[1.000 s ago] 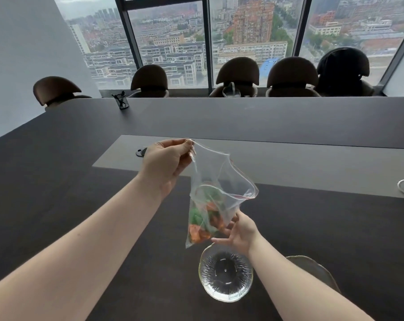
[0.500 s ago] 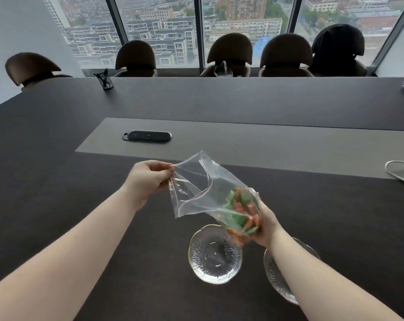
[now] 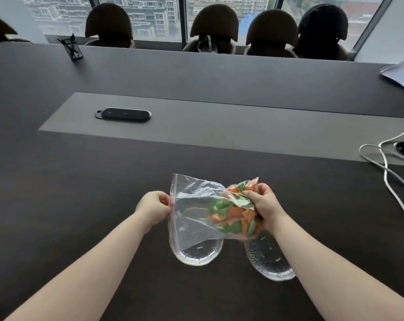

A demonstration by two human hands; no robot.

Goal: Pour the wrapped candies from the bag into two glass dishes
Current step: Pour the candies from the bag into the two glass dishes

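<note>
Bag (image 3: 197, 214), clear plastic with a red zip strip, was held level above two empty glass dishes on the dark table (image 3: 80, 181). Left hand (image 3: 153, 208) was closed on the zip edge; right hand (image 3: 264, 208) was clenched round the bottom end, where the green and orange candies (image 3: 233, 215) sat bunched. Half a second earlier the bag slanted, candy end low; a second earlier it hung upright from the left hand. It had thus been turned sideways, mouth over the left dish (image 3: 197, 253), the right dish (image 3: 269, 261) lying just beside. Judged: pour imminent, none out yet.
</note>
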